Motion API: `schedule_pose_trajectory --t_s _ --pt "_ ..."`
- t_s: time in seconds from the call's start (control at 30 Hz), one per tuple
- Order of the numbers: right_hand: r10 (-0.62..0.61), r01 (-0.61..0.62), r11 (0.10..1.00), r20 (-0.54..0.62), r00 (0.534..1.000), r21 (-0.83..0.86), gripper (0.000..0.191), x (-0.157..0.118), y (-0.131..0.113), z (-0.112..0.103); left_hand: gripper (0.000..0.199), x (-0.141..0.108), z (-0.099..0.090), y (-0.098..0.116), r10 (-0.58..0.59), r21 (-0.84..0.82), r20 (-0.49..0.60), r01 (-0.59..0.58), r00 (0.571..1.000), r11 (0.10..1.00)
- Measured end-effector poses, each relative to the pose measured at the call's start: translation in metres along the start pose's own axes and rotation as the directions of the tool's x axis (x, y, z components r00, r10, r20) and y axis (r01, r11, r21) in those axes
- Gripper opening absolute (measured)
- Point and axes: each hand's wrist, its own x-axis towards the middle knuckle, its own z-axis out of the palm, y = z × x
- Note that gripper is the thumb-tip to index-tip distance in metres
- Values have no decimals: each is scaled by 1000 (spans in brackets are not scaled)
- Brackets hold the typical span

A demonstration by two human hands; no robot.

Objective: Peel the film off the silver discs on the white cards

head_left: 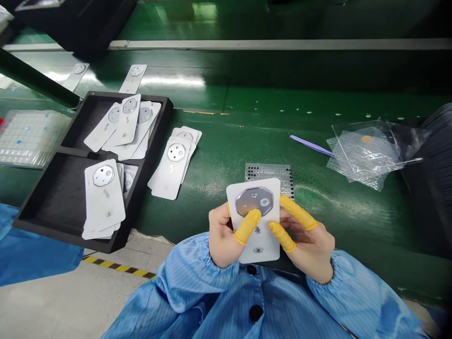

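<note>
I hold a white card-like panel [261, 254] with rounded corners, tilted up toward me. A shiny silver octagonal plate with small holes sits in its upper half, and small dark markings lie below. My left hand [224, 233] grips its left side, the yellow-cotted thumb pressing on the lower part of the plate. On the opposite edge, my right hand [310, 240] has its thumb in front and a finger, also in a yellow cot, at the upper right. Partly behind the panel lies a clear sheet [271, 172] with several small black dots.
To the left, a black two-compartment tray [56, 188] holds several similar panels. Beside it lies a stack of panels [167, 174]. Purple tweezers [310, 144] touch a pile of clear plastic sheets [367, 153] at right. A blue-clothed person [42, 259] is at far left.
</note>
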Motion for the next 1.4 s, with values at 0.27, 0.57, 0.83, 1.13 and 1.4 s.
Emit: schedule_pose_trajectory --t_s 0.27,0.57,0.83,1.13,1.4 --pt "-100 169 694 139 985 -700 45 25 35 -35 28 14 -63 0 68 180 -279 -18 958 983" --pt "215 -165 936 135 967 -310 21 33 25 -36 51 21 -76 0 -80 420 -87 110 993 901" --pt "-126 257 806 270 955 -532 31 50 4 -31 32 12 -22 -3 -251 261 83 222 965 940" --pt "-255 488 795 532 808 -360 24 45 10 -10 22 11 -31 -13 -250 333 170 183 953 925" --pt "-495 785 520 630 599 -337 26 45 27 -19 19 13 -30 -16 -287 324 217 208 933 923"
